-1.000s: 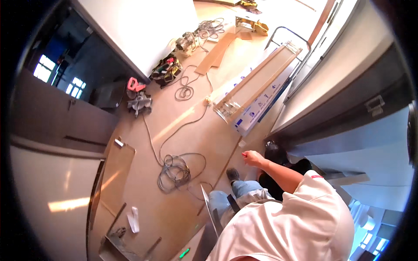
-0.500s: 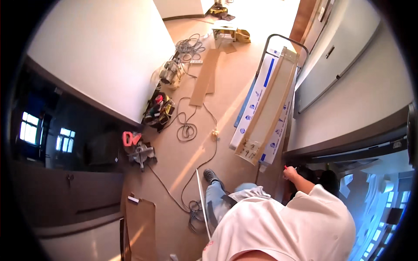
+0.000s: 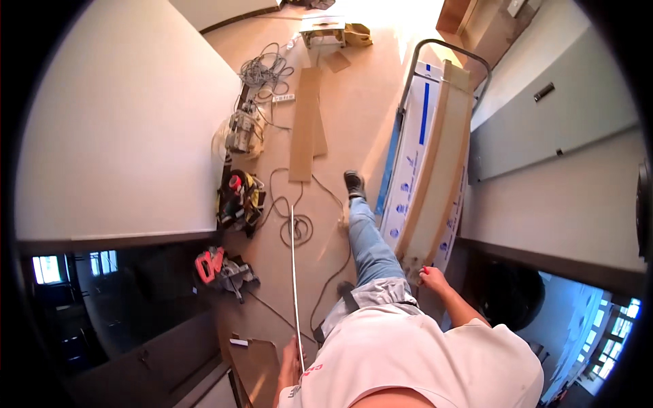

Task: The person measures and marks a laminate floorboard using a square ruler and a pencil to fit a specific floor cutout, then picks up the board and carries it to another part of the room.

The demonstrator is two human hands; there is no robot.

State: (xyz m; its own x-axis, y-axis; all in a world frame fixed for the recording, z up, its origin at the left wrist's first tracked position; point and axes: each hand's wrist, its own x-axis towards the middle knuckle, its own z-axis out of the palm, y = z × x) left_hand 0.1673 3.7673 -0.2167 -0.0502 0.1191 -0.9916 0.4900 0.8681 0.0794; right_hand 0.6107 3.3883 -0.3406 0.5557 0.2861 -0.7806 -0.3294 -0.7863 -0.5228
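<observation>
My left hand [image 3: 290, 362] is at the lower edge, closed around a long thin white strip [image 3: 295, 285]. The strip points forward over the floor, its far end above a coiled grey cable [image 3: 296, 231]. On the other side of my body, my right hand [image 3: 434, 279] is closed on a small red object [image 3: 424, 270]. Its kind is too small to make out, and most of it is hidden in the fingers. That hand is close to the near end of a long cardboard-edged package [image 3: 435, 170], which lies on white boxes with blue print [image 3: 413, 149].
A red-handled power saw [image 3: 228, 272], a tool bag [image 3: 239, 202] and a machine [image 3: 241, 132] stand along the left cabinet [image 3: 122, 136]. Cables and cardboard strips [image 3: 305, 129] lie on the floor ahead. A metal-framed trolley [image 3: 416, 58] bears the boxes, beside grey panels [image 3: 558, 115].
I have stepped forward, one leg now stretched ahead. My left hand has come into view on the strip. My right hand, still around the red object, has moved left, near the package's end.
</observation>
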